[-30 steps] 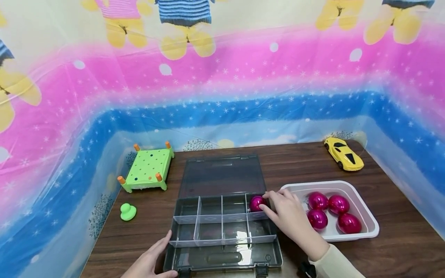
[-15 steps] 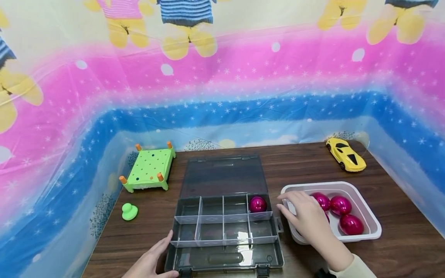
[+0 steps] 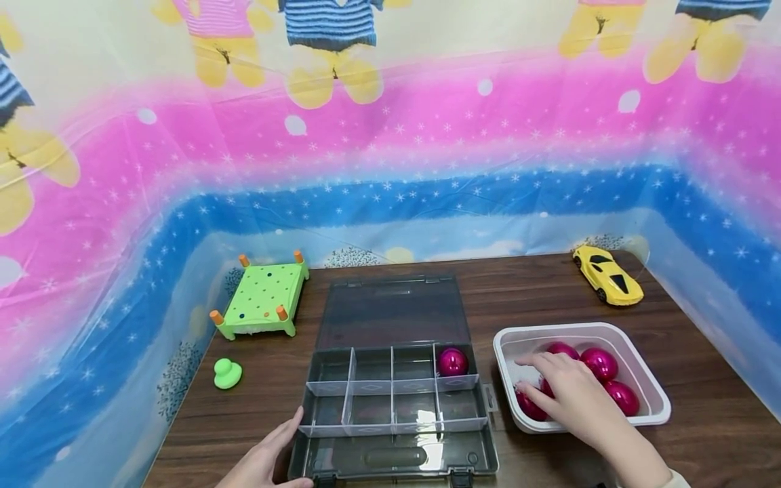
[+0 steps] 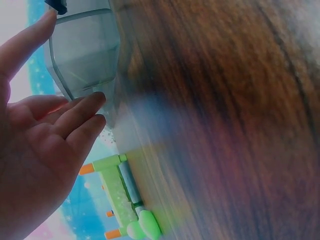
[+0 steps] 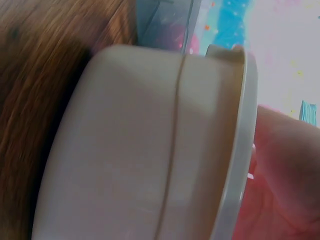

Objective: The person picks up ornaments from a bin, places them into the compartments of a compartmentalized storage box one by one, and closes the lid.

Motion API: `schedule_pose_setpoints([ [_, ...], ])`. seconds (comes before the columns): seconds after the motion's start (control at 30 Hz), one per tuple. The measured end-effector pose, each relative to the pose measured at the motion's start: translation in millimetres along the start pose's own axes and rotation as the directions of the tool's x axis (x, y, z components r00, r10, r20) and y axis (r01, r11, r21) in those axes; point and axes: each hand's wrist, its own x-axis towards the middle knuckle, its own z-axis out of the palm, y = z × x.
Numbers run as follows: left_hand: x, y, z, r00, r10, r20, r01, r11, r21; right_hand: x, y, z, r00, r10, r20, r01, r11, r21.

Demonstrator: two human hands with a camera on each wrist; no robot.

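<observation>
A smoky clear divided box [image 3: 393, 407] lies with its lid folded back, one shiny magenta ball [image 3: 453, 362] in its back right compartment. My left hand [image 3: 262, 457] rests at its front left corner; in the left wrist view that hand [image 4: 45, 125] has its thumb by the latch and its fingers along the box's side. Over the white tub [image 3: 655, 407] is my right hand [image 3: 576, 393], fingers spread among several magenta balls [image 3: 599, 364], its thumb across one ball [image 3: 529, 405]. The tub's wall [image 5: 120, 145] hides most of this hand [image 5: 280, 170] in the right wrist view.
At the back left stands a green toy bed [image 3: 265, 298] with orange posts, a small green duck-shaped toy [image 3: 228, 373] in front of it. A yellow toy car [image 3: 607, 274] sits at the back right. Patterned cloth [image 3: 390, 196] rises behind the table.
My right hand has let go of the ball in the back right compartment and moved right, down into the tub. One ball in the tub has shifted left. My left hand has stayed put.
</observation>
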Motion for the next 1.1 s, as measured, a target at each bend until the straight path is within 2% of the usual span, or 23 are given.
schedule_pose_setpoints([
  [0.3, -0.5, 2.9, 0.9, 1.0, -0.008, 0.001, 0.008, 1.0, -0.014, -5.0, 8, 3, 0.996, -0.064, 0.063, 0.064, 0.998, 0.0],
  [0.43, -1.7, 4.7, 1.7, 0.999, 0.033, -0.024, -0.032, 0.999, 0.028, -3.0, 9, 5, 0.994, -0.075, 0.083, 0.074, 0.997, 0.007],
  [0.53, -1.5, 1.3, 3.0, 0.998, 0.057, -0.032, -0.054, 0.996, 0.073, -2.3, 10, 6, 0.991, -0.075, 0.107, 0.074, 0.997, 0.011],
  [0.73, -0.2, -7.5, 3.4, 0.999, 0.046, -0.014, -0.045, 0.997, 0.055, -2.7, 8, 6, 0.989, -0.066, 0.134, 0.066, 0.998, 0.001],
  [0.83, -1.9, -5.0, 3.3, 0.998, 0.059, -0.034, -0.056, 0.995, 0.088, -2.0, 7, 3, 0.987, -0.064, 0.146, 0.066, 0.998, -0.004],
  [0.9, -5.8, 9.1, 0.5, 0.998, 0.058, -0.033, -0.055, 0.996, 0.076, -1.0, 7, 3, 0.986, -0.064, 0.157, 0.066, 0.998, -0.007],
  [0.93, -6.2, 10.2, 0.8, 0.998, 0.057, -0.038, -0.054, 0.995, 0.083, -0.5, 7, 3, 0.984, -0.067, 0.164, 0.069, 0.998, -0.007],
  [1.07, -5.3, 7.9, 1.5, 0.998, 0.052, -0.028, -0.049, 0.996, 0.081, 0.6, 7, 2, 0.981, -0.082, 0.178, 0.083, 0.997, 0.001],
  [1.1, -3.9, 2.5, 3.0, 0.998, 0.055, -0.032, -0.052, 0.994, 0.094, 0.5, 7, 1, 0.98, -0.085, 0.178, 0.086, 0.996, 0.0],
])
